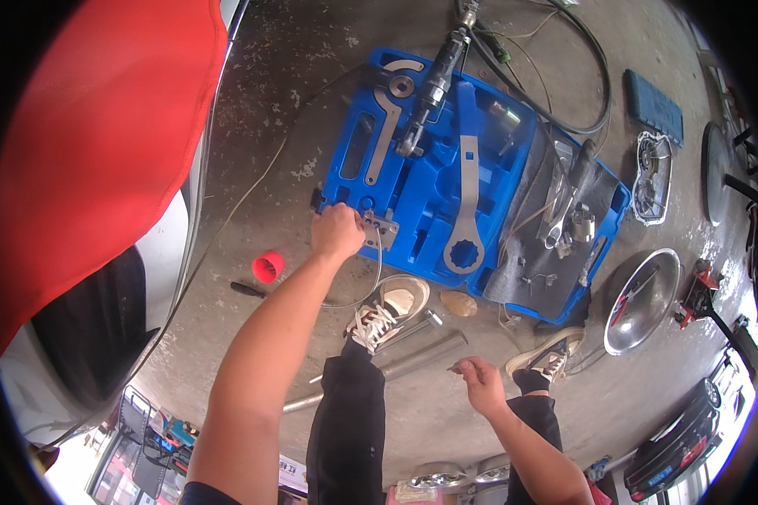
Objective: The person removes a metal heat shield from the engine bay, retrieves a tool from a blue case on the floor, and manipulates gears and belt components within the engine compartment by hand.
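My left hand (338, 231) has its fingers curled on a grey metal plate with holes (379, 231) at the near left corner of an open blue plastic tool case (424, 244). A thin cable hangs below the plate. My right hand (483, 387), lower right of the case, pinches a small dark object too small to name. In the case lie a large ring wrench (465, 219) and hook-shaped flat wrenches (386, 135), with a pneumatic ratchet (438, 76) across them. The other half holds loose tools and a spanner (557, 227) on grey padding.
A red cup (267, 266), metal bars (425, 355) and my shoes (386, 307) are near the case. A car with red cover (93, 101) is at left. A steel bowl (640, 303), metal housing (650, 177), blue box (653, 105), hose (600, 50) and red jack (697, 295) lie right and behind.
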`<action>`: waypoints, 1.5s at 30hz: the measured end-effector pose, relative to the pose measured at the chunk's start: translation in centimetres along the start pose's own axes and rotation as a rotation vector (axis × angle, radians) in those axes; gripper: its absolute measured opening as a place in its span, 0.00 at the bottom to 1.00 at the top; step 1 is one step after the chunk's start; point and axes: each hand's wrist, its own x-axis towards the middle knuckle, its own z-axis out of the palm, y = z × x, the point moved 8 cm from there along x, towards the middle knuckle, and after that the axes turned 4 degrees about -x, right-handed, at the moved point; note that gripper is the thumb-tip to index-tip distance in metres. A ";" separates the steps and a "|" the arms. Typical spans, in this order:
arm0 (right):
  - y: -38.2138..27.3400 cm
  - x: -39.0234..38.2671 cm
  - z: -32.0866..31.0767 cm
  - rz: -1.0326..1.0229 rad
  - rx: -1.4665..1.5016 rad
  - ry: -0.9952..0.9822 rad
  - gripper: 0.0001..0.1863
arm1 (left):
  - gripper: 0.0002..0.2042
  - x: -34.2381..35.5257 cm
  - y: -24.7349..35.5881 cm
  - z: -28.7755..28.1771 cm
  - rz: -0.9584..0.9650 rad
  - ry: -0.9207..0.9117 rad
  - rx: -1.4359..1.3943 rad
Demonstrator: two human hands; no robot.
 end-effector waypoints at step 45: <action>-4.5 -19.3 -21.5 -0.074 0.260 0.104 0.06 | 0.14 -31.1 8.3 -12.4 -0.318 0.005 -0.534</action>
